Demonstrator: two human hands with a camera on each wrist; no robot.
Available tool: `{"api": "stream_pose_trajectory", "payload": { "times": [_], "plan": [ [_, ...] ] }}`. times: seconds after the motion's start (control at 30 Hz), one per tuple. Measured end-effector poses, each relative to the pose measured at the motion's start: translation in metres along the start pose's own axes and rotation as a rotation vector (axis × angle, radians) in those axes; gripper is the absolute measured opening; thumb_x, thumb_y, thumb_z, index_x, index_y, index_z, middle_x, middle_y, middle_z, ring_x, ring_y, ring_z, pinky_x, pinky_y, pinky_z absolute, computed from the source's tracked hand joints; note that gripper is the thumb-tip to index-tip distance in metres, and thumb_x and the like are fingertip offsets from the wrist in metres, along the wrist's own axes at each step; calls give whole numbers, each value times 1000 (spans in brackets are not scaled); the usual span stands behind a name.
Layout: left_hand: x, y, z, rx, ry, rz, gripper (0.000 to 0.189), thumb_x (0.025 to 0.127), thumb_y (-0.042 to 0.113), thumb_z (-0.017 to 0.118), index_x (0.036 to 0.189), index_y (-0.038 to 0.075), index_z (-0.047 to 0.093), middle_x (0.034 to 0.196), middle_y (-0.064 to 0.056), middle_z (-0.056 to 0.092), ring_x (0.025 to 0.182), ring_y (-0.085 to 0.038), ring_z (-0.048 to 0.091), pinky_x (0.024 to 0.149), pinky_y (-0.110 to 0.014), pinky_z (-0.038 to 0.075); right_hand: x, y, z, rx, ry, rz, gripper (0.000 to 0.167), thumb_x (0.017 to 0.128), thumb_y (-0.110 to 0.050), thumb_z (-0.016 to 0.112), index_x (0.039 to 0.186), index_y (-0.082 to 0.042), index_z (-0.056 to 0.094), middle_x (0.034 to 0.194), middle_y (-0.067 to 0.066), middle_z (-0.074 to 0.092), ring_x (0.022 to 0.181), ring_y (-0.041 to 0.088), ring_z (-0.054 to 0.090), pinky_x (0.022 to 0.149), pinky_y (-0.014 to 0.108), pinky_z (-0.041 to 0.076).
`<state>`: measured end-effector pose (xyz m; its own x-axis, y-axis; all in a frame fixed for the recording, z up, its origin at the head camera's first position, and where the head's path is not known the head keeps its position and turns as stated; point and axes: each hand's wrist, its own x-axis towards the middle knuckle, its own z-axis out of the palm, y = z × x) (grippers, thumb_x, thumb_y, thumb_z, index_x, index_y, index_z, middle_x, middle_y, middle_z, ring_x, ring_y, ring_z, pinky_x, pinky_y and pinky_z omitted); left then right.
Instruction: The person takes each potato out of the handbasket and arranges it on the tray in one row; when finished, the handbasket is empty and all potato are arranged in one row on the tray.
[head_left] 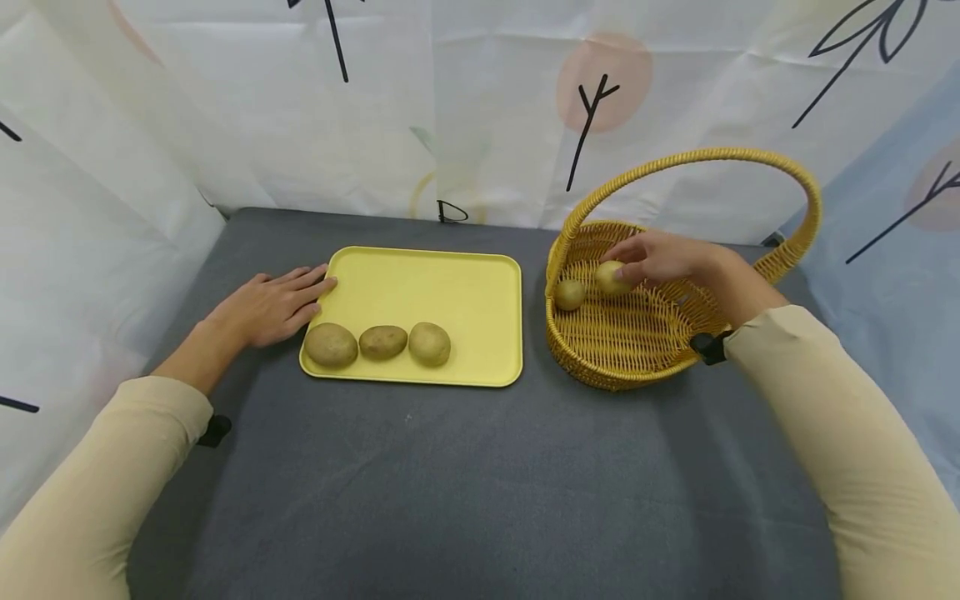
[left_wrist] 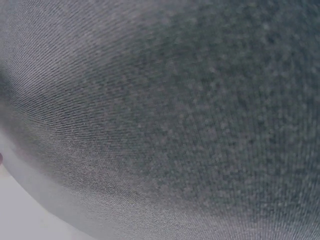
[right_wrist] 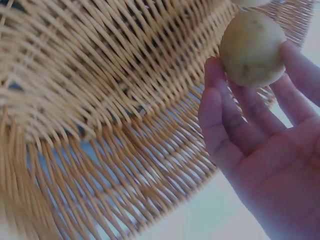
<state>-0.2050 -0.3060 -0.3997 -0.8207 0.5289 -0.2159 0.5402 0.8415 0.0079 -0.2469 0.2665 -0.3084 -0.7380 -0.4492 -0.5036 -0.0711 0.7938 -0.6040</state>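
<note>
Right hand (head_left: 663, 257) pinches a potato (head_left: 611, 280), wicker basket (head_left: 611, 377) beneath it — left hand (head_left: 272, 309), fingers extended, touches yellow tray (head_left: 480, 321) beside it.

Soft shadows fall across the grey cloth (head_left: 465, 483).

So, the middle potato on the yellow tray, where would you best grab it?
Probably across its narrow waist, coming from above and pinching its near and far sides. The middle potato is oblong and lies lengthwise along the row, with the left potato and right potato crowding its ends.
</note>
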Motion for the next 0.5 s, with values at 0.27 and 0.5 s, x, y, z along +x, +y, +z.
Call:
{"api": "stream_pose_trajectory", "payload": {
  "times": [0.27,0.5],
  "plan": [
    [0,0,0,-3,-1,-5,54,109,36,37,158,14,30,163,-14,24,145,-39,29,105,-66,29,-30,-20,-5,-54,27,-75,41,105,-13,52,144,-2,51,130,16,57,108,28,59,86,44,50],
    [0,1,-1,8,3,-2,54,109,36,38,158,13,31,163,-15,24,145,-39,30,104,-66,29,-53,-44,13,-52,-74,-209,45,105,-21,55,144,0,50,126,11,61,110,24,60,91,41,47]
  ]
}}
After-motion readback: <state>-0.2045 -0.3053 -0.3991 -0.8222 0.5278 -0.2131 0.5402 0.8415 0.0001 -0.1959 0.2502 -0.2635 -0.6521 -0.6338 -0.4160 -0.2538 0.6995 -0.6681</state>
